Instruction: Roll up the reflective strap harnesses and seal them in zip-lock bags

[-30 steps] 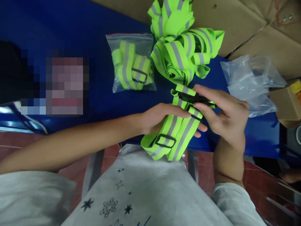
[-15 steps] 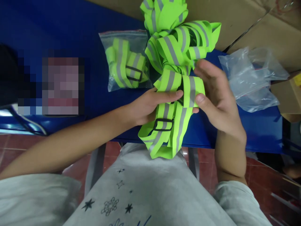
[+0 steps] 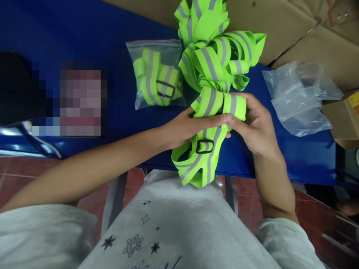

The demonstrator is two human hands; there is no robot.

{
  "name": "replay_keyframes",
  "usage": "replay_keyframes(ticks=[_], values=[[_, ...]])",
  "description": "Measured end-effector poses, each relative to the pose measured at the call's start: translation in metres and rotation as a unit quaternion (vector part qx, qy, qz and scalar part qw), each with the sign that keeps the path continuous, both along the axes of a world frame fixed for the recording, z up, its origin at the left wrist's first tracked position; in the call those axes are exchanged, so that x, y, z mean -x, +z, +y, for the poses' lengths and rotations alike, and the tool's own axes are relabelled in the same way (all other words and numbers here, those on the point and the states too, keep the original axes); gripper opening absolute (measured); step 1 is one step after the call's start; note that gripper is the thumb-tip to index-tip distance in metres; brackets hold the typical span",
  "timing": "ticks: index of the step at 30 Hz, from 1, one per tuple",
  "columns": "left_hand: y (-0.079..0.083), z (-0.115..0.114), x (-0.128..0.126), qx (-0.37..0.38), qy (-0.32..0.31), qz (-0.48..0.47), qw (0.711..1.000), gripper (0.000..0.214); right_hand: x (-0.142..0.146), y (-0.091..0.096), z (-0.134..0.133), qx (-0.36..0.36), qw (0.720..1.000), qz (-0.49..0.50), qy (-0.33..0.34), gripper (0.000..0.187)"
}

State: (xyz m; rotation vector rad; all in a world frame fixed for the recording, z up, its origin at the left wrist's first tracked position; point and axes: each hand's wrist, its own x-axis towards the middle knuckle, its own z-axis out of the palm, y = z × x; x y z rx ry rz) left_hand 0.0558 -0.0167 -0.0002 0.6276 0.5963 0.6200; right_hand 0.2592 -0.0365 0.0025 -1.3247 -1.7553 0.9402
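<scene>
Nearest lies the person's pale shirt (image 3: 185,220), and above it the looped lower ends of the folded reflective strap (image 3: 211,157) hang at the worktop's (image 3: 303,160) near edge. They droop because the webbing is limp and held only higher up; whether they touch that edge cannot be told. A black slider (image 3: 204,146) sits on the folds just below the hands, its frame facing up.

The left hand (image 3: 183,125) closes on the strap from the left, thumb laid across the top and fingers mostly hidden beneath, a grip that seems meant to keep the layers stacked. The right hand (image 3: 259,125) pinches the right end of the upper fold, thumb in front and fingers behind, its thumb tip meeting the left thumb; this probably stops the short turn from springing open.

Beyond, left of the hands and well in from the near edge, a bagged strap (image 3: 158,76) lies flat. Just right of it, toward the far edge, a loose strap pile (image 3: 211,61) spreads, within easy reach. Clear bags (image 3: 301,99) overlap toward the right end, apart from the webbing, perhaps for easy picking. Cardboard (image 3: 280,22) stands along the far edge.
</scene>
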Motion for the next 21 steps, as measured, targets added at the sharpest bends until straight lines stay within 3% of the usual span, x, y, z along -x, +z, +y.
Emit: replay_keyframes(ticks=[6, 9, 12, 14, 21], values=[[-0.002, 0.007, 0.003, -0.018, -0.091, -0.073, 0.993, 0.039, 0.003, -0.003, -0.001, -0.135, 0.987, -0.047, -0.070, 0.051], [-0.002, 0.007, 0.002, -0.016, -0.082, -0.124, 0.989, 0.042, 0.006, 0.000, -0.006, -0.190, 0.971, -0.096, -0.106, 0.052], [-0.002, 0.006, 0.000, -0.040, -0.054, -0.108, 0.992, 0.061, 0.007, 0.005, -0.011, -0.232, 0.957, -0.115, -0.129, 0.049], [-0.002, 0.006, 0.000, -0.058, -0.045, -0.076, 0.994, 0.069, 0.006, 0.005, -0.012, -0.252, 0.952, -0.119, -0.124, 0.044], [-0.003, 0.010, 0.005, -0.056, -0.107, -0.070, 0.990, 0.056, -0.001, 0.002, -0.004, -0.249, 0.962, -0.095, -0.058, 0.034]])
